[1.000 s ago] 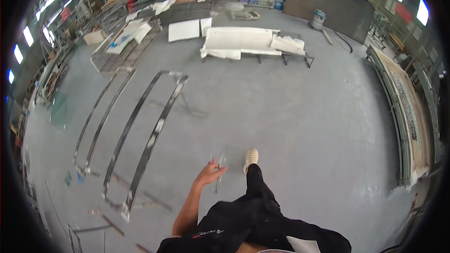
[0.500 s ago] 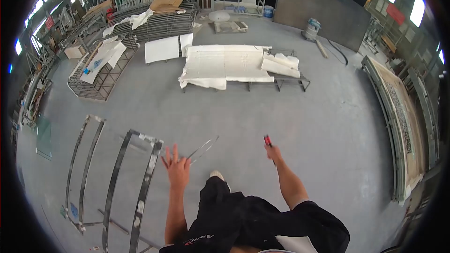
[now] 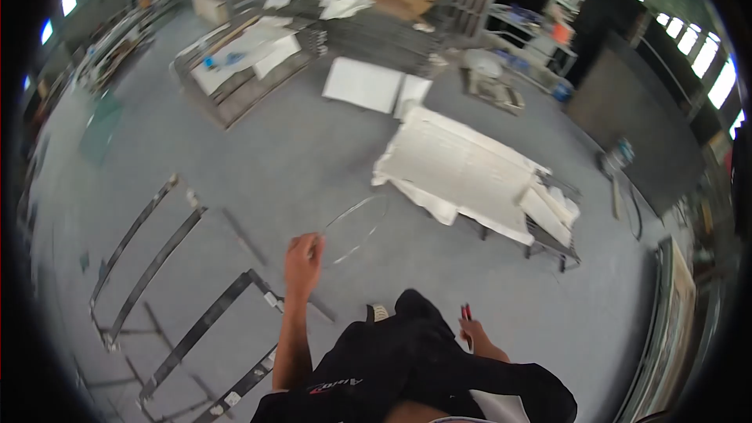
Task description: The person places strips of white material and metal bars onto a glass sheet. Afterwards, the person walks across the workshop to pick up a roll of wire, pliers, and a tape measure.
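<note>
Thin wire (image 3: 352, 211), bent in a loose loop, extends forward and right from my left hand (image 3: 304, 265), whose fingers are closed on it. Lower right, my right hand (image 3: 475, 332) is closed around a red and black tool (image 3: 467, 316); what kind of tool is too small to tell. The hands are well apart. Dark metal frames (image 3: 196, 329) with pale patches stand to the left of my left hand.
Ahead, white sheeting (image 3: 462, 164) covers a low metal frame. A rack with white sheets (image 3: 254, 51) stands upper left. A large dark panel (image 3: 638, 117) and a bucket (image 3: 619, 155) are at the right. A long framed stack (image 3: 666, 329) lies lower right.
The view has turned and tilted. My left hand's fingers, spread half a second ago, are now closed. My right hand, out of view at first, has come in and drawn closer to my body.
</note>
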`<state>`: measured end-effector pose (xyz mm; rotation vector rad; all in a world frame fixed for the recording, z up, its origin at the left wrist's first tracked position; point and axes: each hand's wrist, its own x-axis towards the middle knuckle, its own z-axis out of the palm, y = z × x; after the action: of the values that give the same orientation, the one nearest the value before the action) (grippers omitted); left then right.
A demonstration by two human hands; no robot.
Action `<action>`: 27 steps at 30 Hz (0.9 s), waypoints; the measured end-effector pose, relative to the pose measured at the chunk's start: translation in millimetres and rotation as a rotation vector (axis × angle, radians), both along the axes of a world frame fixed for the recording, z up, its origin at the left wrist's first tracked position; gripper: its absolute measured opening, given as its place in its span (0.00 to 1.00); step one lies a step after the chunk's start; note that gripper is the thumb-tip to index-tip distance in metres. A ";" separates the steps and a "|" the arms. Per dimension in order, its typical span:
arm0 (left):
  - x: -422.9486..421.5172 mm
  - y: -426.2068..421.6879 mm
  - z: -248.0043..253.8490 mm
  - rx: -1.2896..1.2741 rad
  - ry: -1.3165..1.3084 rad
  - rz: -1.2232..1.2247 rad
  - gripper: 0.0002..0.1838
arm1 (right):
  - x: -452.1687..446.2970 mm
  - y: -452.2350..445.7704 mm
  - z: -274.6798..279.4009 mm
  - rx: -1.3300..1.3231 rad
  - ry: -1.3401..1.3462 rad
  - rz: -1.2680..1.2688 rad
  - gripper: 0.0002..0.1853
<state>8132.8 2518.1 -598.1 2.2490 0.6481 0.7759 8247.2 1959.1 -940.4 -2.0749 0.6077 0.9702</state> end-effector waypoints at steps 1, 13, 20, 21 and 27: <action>13.7 20.0 -4.8 -0.041 0.103 -0.046 0.08 | 2.5 9.5 21.5 -0.042 0.175 0.070 0.17; 235.2 274.1 -53.5 -1.126 -0.306 0.231 0.11 | 317.0 274.4 -20.0 -0.061 -0.266 0.990 0.21; 287.2 450.1 -50.6 -0.945 -0.477 0.360 0.18 | 618.4 804.7 89.7 0.389 -0.328 0.373 0.26; 297.6 471.2 -49.8 -0.880 -0.486 0.438 0.24 | 634.2 882.8 122.7 0.439 -0.331 0.590 0.24; 333.1 653.8 -85.2 -0.861 -0.604 0.380 0.19 | 558.5 1224.5 317.0 0.686 -0.214 1.231 0.17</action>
<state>8465.9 3171.8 -683.2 1.0543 0.8894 1.0375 8805.7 3183.6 -623.4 -1.7277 -1.1265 1.2816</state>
